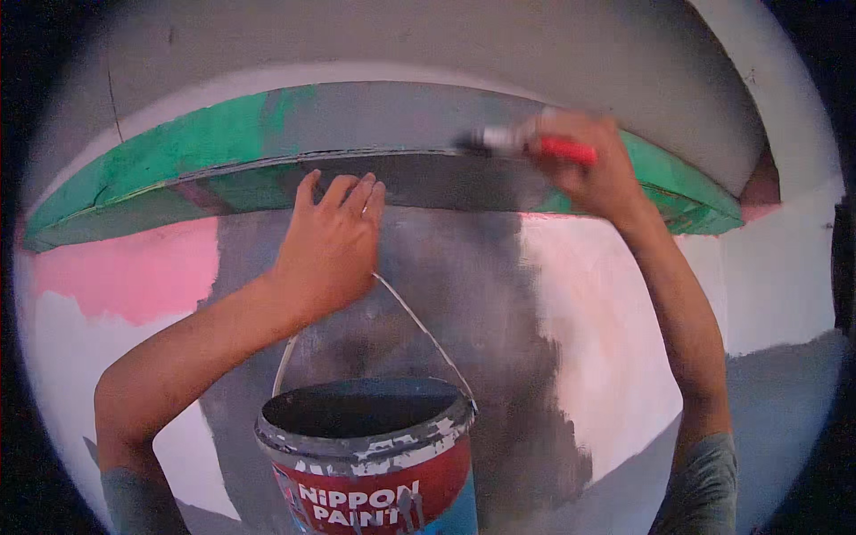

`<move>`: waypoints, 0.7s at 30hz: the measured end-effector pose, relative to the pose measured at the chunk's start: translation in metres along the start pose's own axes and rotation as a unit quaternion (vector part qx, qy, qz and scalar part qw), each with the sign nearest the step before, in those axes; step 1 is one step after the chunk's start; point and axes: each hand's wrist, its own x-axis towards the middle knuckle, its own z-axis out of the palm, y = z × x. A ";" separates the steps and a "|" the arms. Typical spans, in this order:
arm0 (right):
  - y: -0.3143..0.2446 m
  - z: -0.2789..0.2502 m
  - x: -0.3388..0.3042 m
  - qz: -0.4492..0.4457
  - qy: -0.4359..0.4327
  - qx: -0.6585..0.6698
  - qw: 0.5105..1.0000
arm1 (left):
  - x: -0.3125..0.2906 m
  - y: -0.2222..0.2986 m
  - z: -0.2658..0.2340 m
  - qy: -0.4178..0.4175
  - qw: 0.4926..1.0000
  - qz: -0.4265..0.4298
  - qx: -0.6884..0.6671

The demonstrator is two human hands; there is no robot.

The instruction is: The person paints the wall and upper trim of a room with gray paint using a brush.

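Observation:
My right hand [584,165] is closed around a paintbrush [499,140] with a red handle, blurred by motion. The dark bristles touch the front face of a curved ledge [374,111], where grey paint meets green. My left hand [334,232] is raised to the ledge's lower edge, fingertips bent against it. A paint bucket [374,481] hangs by its thin wire handle [419,319] from this hand. The handle passes behind the heel of the hand, and the thumb is hidden. Grey paint coats the bucket's rim, and its inside looks dark.
Under the ledge the wall [410,259] has a broad grey painted band between pink and white areas. Green paint [205,132] shows at both ends of the ledge. A large grey curved surface [392,40] lies above. At the right stands a white wall [771,285] with a grey lower part.

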 end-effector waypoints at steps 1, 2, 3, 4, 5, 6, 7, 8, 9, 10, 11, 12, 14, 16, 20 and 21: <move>0.002 -0.011 0.006 0.003 0.042 -0.057 0.997 | 0.001 0.003 -0.004 0.011 1.000 0.005 -0.002; 0.015 -0.018 0.010 0.009 0.040 -0.072 0.997 | 0.005 0.006 -0.005 0.022 1.000 0.017 -0.009; 0.037 -0.018 0.014 0.009 0.074 -0.113 0.991 | 0.009 0.009 -0.005 0.032 0.999 0.029 -0.013; 0.051 -0.015 0.013 0.005 0.108 -0.151 0.983 | 0.012 0.011 -0.004 0.039 0.998 0.035 -0.016; 0.054 -0.011 0.007 0.004 0.110 -0.158 0.981 | 0.013 0.012 -0.001 0.046 0.998 0.033 -0.014; 0.052 -0.002 0.000 0.016 0.058 -0.143 0.988 | 0.011 0.010 0.001 0.047 0.998 0.028 -0.011; 0.050 0.003 -0.009 0.030 0.005 -0.128 0.991 | 0.010 0.009 0.001 0.048 0.998 0.028 -0.010; 0.033 0.004 -0.020 0.029 0.004 -0.130 0.991 | 0.009 0.006 0.002 0.050 0.998 0.029 -0.017; 0.010 0.004 -0.033 0.015 0.002 -0.103 0.995 | 0.008 0.005 0.002 0.052 0.998 0.027 -0.023; -0.002 0.004 -0.039 0.003 0.001 -0.071 0.997 | 0.004 0.003 0.003 0.048 0.998 0.024 -0.019; -0.006 -0.002 -0.038 0.003 0.002 -0.072 0.997 | 0.002 0.002 0.004 0.040 0.999 0.028 -0.020; -0.009 -0.007 -0.036 -0.006 0.008 -0.053 0.999 | 0.001 0.001 0.005 0.031 0.999 0.031 -0.020; -0.004 -0.011 -0.026 -0.004 0.053 -0.063 0.997 | 0.001 0.002 0.005 0.034 0.999 0.034 -0.018; 0.035 -0.015 -0.008 0.017 0.094 -0.177 0.980 | 0.006 0.008 0.003 0.047 0.998 0.045 -0.019; 0.049 0.004 0.005 0.026 0.104 -0.150 0.983 | 0.009 0.012 0.008 0.063 0.996 0.046 -0.036; 0.040 0.015 -0.001 -0.003 0.076 -0.122 0.990 | 0.006 0.009 0.010 0.061 0.997 0.043 -0.033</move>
